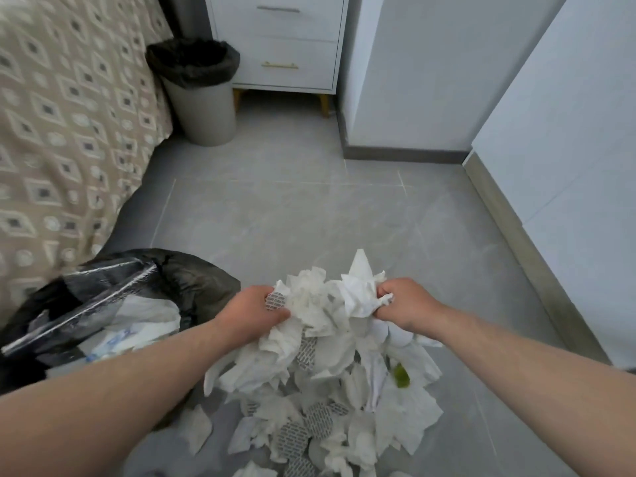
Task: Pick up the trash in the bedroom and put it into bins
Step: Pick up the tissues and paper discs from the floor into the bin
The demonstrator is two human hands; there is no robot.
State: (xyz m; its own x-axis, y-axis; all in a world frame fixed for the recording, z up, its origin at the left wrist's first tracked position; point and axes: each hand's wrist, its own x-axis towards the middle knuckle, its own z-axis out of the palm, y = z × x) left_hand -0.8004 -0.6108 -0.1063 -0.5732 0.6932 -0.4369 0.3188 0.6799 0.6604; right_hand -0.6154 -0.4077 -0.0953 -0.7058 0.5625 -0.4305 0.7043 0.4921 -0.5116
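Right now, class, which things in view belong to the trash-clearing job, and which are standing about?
Job: left hand, right hand, both gripping crumpled white tissue bundle; white paper litter heap; black plastic bin bag; grey round bin with black liner.
Bystanders: beige diamond-patterned bedspread; white drawer cabinet.

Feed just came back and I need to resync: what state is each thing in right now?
tissue bundle: held at both ends
left grip: gripping tissue bundle
right grip: gripping tissue bundle
floor pile: loose on floor
black bag: open, some trash inside
far bin: upright, lined, open
drawers: shut
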